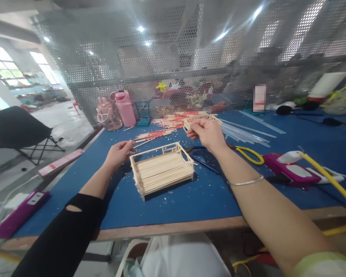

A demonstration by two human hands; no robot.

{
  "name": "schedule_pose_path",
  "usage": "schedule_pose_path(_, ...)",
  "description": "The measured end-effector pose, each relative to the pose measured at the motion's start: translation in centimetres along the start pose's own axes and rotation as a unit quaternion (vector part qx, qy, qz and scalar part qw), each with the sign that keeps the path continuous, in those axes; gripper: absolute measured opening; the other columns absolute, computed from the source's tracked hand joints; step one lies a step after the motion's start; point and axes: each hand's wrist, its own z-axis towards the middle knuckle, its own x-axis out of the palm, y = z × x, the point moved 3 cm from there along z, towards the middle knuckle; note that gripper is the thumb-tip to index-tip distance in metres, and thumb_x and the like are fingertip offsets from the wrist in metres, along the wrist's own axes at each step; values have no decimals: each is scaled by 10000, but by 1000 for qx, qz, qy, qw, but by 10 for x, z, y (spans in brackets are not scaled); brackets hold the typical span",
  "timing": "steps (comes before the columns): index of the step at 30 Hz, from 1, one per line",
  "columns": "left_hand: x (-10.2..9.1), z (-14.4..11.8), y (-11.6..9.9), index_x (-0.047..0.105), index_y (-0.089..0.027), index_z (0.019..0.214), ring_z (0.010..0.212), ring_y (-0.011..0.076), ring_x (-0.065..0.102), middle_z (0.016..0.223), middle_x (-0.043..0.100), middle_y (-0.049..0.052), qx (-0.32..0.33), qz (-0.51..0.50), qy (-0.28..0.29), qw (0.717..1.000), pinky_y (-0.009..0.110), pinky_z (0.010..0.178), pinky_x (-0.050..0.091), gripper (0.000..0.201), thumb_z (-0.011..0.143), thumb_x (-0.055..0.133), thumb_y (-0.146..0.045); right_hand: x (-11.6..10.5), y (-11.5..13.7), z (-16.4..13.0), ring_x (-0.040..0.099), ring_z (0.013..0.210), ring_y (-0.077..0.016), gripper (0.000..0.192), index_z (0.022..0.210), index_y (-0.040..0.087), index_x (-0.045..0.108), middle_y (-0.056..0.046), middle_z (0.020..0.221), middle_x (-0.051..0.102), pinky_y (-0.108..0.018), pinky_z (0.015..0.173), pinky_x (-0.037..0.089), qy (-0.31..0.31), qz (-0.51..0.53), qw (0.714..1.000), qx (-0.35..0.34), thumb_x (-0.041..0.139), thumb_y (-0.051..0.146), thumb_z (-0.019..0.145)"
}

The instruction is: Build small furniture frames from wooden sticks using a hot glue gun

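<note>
Mid-assembly on the blue table: stick-built bed frame resting at centre, left hand just beside its near-left corner pinching a thin stick, right hand raised behind with fingers closed on something too small to tell. Likely calls for careful seating of that stick on the rail. Crowding round: loose stick pile, yellow-handled cutters, pink bottle.

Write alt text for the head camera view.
A person's left hand pinches a thin wooden stick beside a small stick-built frame on a blue table, while the right hand is raised behind it. Loose sticks, pink bottles and yellow-handled pliers lie farther back.
</note>
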Motion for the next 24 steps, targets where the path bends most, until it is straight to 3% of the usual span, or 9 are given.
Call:
schedule_pose_path(5, 0, -2, -1, 686, -132, 786, 443, 77, 414, 601, 625, 19, -4, 16, 0, 1000, 214, 437, 305, 510, 545, 730, -579, 6, 1, -1, 620, 551, -87, 123, 640, 164, 573, 10, 590, 651, -220, 571, 510, 27, 14, 999, 32, 654, 211, 720)
schedule_pose_path(10, -2, 4, 4, 674, -129, 814, 429, 64, 412, 612, 622, 5, 18, 5, -6, 1000, 200, 427, 301, 470, 603, 692, -549, -1, 3, -2, 533, 425, -77, 215, 576, 166, 546, 34, 474, 572, -204, 454, 429, -13, -42, 999, 24, 704, 266, 682)
schedule_pose_path(13, -9, 6, 0, 659, -131, 819, 431, 55, 427, 623, 616, -4, 49, -7, -54, 997, 189, 437, 337, 375, 667, 660, -474, -6, 8, -3, 448, 362, -71, 329, 560, 190, 499, 52, 423, 507, -210, 413, 353, -42, -82, 996, -22, 615, 403, 782)
schedule_pose_path(15, -16, -2, -13, 645, -137, 805, 433, 51, 436, 619, 606, -10, 83, -23, -123, 989, 178, 425, 334, 302, 696, 648, -418, -8, 18, -6, 416, 376, -76, 426, 519, 204, 450, 54, 401, 450, -224, 438, 330, -47, -125, 987, -87, 523, 466, 847)
schedule_pose_path(19, -22, -62, -48, 618, -154, 768, 405, 42, 425, 587, 594, -21, 195, -154, -258, 934, 156, 376, 303, 238, 719, 656, -384, -8, 47, -28, 340, 420, -82, 517, 473, 221, 341, 51, 414, 346, -244, 457, 280, -29, -136, 976, -167, 412, 507, 897)
schedule_pose_path(21, -12, -105, -55, 621, -164, 766, 390, 55, 437, 542, 579, -26, 221, -204, -247, 921, 155, 347, 300, 247, 725, 671, -401, -4, 60, -53, 318, 438, -80, 500, 483, 217, 343, 51, 440, 335, -240, 450, 266, -2, -117, 978, -173, 413, 493, 894)
schedule_pose_path(24, 18, -164, -44, 661, -174, 820, 441, 69, 511, 598, 612, -5, 187, -198, -166, 948, 150, 371, 375, 204, 794, 631, -374, 8, 65, -104, 359, 451, -76, 364, 591, 195, 497, 46, 493, 416, -218, 442, 297, 78, -75, 986, -124, 464, 435, 863)
